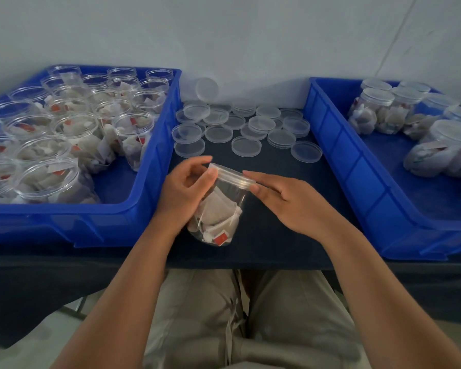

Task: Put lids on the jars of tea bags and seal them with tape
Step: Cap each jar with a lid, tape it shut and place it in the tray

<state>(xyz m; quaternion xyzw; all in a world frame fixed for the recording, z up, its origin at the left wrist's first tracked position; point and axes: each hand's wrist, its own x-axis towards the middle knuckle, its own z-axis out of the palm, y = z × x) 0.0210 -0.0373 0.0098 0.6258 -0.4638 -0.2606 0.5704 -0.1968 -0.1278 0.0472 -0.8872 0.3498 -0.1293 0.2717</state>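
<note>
behind jar (216,218), loose lids (246,146) btwn l bin (64,222) & r bin (357,171)

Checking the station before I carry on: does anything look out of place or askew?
One lid stands on edge against the wall, behind the other lids, which lie flat on the table. It could roll off. Nothing looks spilled or broken.

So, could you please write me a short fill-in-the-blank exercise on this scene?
1. The bin of open jars is ____.
2. The loose lids lie ____ it and the right bin.
3. The left hand grips a jar of ____ bags.
4. The right hand touches that jar's ____.
Missing: blue; between; tea; lid.
</note>
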